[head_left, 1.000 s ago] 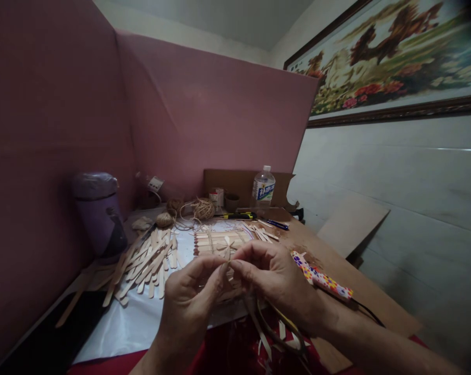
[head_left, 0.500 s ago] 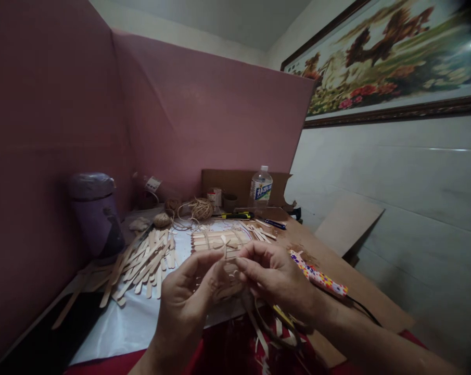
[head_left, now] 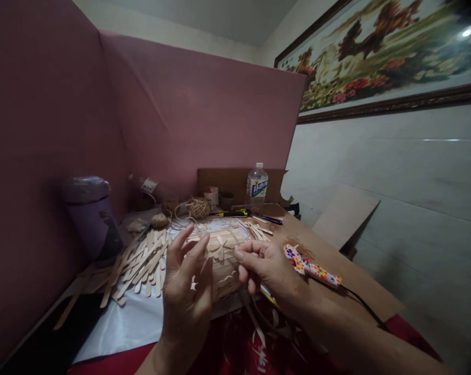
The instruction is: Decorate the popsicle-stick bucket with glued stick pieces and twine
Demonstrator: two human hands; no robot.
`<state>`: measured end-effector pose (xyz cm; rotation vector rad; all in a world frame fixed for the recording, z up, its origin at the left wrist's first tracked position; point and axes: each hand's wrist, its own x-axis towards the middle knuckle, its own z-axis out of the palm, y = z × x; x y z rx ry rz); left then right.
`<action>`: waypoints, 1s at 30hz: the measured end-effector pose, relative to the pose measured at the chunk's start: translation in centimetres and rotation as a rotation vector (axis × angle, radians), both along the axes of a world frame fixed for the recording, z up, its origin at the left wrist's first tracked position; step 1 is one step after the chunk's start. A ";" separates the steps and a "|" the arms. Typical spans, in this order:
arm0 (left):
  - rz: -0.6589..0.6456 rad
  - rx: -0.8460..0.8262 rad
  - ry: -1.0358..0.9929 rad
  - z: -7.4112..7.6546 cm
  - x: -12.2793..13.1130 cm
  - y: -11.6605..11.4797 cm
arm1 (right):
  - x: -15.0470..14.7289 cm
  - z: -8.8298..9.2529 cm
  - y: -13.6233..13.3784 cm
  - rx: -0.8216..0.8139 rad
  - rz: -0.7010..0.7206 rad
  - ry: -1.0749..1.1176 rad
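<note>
A panel of wooden sticks [head_left: 223, 271] lies in front of me, with a small flower of pale wood pieces [head_left: 220, 249] on its upper part. My left hand [head_left: 188, 281] is raised at the panel's left side, its fingers spread and holding nothing. At the panel's right side, my right hand [head_left: 268, 265] has its thumb and forefinger pinched together near the flower. What sits between those fingertips, if anything, is too small to tell.
Loose sticks [head_left: 149, 260] are piled left, beside a purple container [head_left: 92, 219]. Behind are a twine ball [head_left: 199, 207], a yellow-black cutter [head_left: 235, 213], a bottle [head_left: 257, 185] and a blue pen-like object [head_left: 271, 220]. A patterned glue gun [head_left: 313, 268] with a cord lies right.
My left hand has come away from the flower and opened, its fingers lifting. My right hand stays pinched near the flower. The whole view has shifted slightly.
</note>
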<state>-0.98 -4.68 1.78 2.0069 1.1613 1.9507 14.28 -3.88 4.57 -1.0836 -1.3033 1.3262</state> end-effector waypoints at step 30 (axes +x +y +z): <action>-0.324 -0.451 0.392 5.6 -1.9 4.3 | -1.3 0.2 -0.8 -0.013 -0.189 -0.014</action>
